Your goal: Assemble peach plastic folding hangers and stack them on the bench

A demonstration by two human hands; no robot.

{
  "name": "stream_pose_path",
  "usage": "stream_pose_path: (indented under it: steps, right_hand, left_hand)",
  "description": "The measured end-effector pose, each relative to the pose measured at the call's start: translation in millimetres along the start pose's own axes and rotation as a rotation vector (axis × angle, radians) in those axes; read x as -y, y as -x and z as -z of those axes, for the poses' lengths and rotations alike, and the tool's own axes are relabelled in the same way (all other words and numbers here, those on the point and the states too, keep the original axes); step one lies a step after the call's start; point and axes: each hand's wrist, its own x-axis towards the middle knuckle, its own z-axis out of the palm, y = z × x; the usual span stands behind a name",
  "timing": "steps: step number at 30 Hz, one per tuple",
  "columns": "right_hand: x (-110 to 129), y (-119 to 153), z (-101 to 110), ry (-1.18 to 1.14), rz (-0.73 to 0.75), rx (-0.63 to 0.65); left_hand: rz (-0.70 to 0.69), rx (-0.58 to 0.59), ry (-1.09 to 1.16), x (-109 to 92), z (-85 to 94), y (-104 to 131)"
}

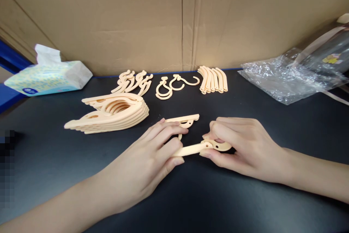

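Note:
Between my hands is a cream plastic folding clothes hanger (191,150), held low over the black table. My left hand (156,149) is closed around one of its arms, with the thumb along the near side. My right hand (242,145) pinches a curved piece with a small hole (222,147) where it meets the arm's end. Another slim arm (188,118) of the hanger sticks out beyond my left fingers. My palm and fingers hide much of the hanger's middle.
A stack of folded hanger bodies (122,118) lies left. Behind are small curved parts (133,81), loose hooks (165,91) and a row of curved arms (214,79). A tissue pack (51,78) stands far left; clear plastic bags (289,76) lie right. Cardboard (131,18) borders the table's back.

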Motion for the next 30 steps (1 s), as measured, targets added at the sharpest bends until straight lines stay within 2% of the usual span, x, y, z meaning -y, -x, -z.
stream_pose_path:
  steps: [14, 30]
  right_hand:
    - [-0.2, 1.1, 0.6, -0.018, -0.015, 0.001]
    - [-7.5, 0.8, -4.4, 0.114, 0.078, -0.058]
  left_hand:
    - [-0.001, 0.002, -0.008, 0.9, -0.3, 0.7]
    - [0.005, -0.007, -0.053, 0.5, -1.7, -0.3]
